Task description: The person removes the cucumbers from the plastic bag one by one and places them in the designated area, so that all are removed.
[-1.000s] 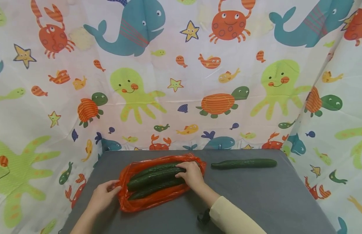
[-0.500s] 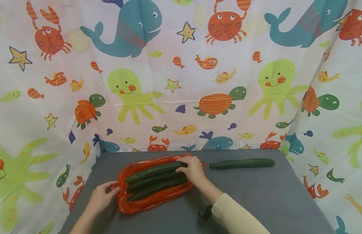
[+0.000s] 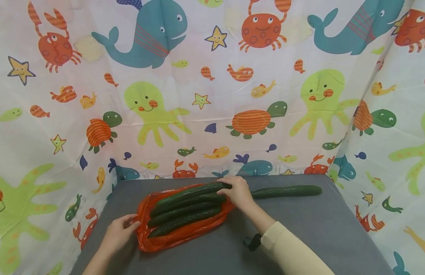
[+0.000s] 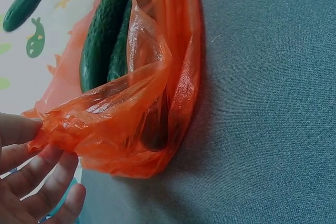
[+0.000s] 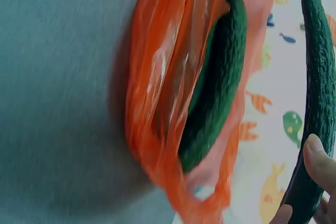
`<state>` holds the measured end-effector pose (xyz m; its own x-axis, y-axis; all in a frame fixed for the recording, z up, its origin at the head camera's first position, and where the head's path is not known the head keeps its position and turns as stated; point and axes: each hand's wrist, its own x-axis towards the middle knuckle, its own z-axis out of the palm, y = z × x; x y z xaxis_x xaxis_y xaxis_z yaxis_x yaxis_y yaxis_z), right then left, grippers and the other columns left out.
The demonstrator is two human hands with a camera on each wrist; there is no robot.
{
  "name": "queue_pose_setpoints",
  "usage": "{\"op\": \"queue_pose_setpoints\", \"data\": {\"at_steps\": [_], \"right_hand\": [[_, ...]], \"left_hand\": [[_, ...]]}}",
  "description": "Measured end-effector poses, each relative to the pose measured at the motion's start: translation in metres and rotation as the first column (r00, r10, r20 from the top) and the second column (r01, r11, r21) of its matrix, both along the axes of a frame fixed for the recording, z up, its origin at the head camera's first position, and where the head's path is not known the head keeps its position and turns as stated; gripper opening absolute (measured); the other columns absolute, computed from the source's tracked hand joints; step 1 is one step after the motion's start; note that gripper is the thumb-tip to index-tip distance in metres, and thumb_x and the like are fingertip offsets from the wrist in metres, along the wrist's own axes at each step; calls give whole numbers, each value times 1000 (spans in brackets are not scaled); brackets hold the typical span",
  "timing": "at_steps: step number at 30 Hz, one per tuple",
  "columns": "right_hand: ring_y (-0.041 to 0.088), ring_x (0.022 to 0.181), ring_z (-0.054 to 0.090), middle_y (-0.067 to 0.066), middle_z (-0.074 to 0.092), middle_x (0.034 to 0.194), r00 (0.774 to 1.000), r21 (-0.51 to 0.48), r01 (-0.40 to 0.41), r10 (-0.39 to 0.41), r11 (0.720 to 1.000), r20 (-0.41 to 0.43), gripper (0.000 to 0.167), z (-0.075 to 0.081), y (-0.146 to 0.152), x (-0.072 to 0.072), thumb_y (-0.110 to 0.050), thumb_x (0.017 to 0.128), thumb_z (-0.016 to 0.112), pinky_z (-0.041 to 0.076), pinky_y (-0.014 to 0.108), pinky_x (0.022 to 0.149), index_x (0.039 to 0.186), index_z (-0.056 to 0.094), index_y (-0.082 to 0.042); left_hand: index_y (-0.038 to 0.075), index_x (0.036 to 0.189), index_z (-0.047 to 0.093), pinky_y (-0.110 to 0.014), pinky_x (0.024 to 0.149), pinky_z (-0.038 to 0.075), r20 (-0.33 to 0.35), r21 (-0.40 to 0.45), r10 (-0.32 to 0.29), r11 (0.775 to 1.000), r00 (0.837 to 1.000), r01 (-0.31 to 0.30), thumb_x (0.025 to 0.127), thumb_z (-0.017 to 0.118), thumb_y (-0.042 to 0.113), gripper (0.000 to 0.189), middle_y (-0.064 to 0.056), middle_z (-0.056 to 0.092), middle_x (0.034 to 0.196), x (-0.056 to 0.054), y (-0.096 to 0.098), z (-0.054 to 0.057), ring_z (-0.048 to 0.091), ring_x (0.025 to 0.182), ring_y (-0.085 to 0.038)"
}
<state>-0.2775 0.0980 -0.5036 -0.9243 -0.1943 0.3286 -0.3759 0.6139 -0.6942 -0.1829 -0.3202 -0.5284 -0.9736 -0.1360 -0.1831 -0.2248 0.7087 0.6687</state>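
My right hand (image 3: 238, 193) grips a dark green cucumber (image 5: 319, 61) near its right end, thumb laid along it in the right wrist view. That cucumber is raised apart from an orange plastic bag (image 5: 152, 103). Inside the opened bag (image 3: 154, 244) lie several more cucumbers (image 3: 185, 225), side by side and slightly tilted. At the bag's left end my left hand (image 3: 119, 233) pinches the gathered plastic between thumb and fingers. In the left wrist view, a fold of the bag (image 4: 115, 124) partly covers the cucumbers (image 4: 105, 35) beside this hand (image 4: 42, 179).
A single cucumber (image 3: 288, 191) lies at the back right of the grey table (image 3: 319, 236), its left end hidden behind my right hand. A white sea-animal curtain (image 3: 205, 126) hangs along the back and both sides. A black strap (image 3: 252, 242) hangs at the right wrist.
My right hand has taken hold of a cucumber at the bag's back side and lifted it, moving right and slightly away. My left hand keeps pinching the bag's end.
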Motion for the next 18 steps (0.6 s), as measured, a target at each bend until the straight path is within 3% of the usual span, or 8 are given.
{"op": "queue_pose_setpoints", "data": {"at_steps": [7, 18], "right_hand": [[27, 117, 68, 5, 73, 122, 1000, 6, 20, -20, 1000, 2, 42, -2, 35, -9, -20, 77, 87, 53, 50, 95, 118, 77, -21], [30, 118, 66, 6, 73, 123, 997, 63, 64, -66, 996, 38, 39, -2, 91, -10, -22, 82, 84, 55, 51, 92, 120, 76, -21]], "left_hand": [[1, 132, 63, -37, 73, 56, -8, 6, -2, 1000, 1000, 2, 96, 67, 40, 53, -10, 71, 108, 0, -1, -2, 66, 98, -25], [2, 132, 64, -35, 71, 55, -6, 2, -2, 1000, 1000, 2, 97, 68, 38, 50, -11, 71, 107, 0, 0, -1, 66, 95, -23]]}}
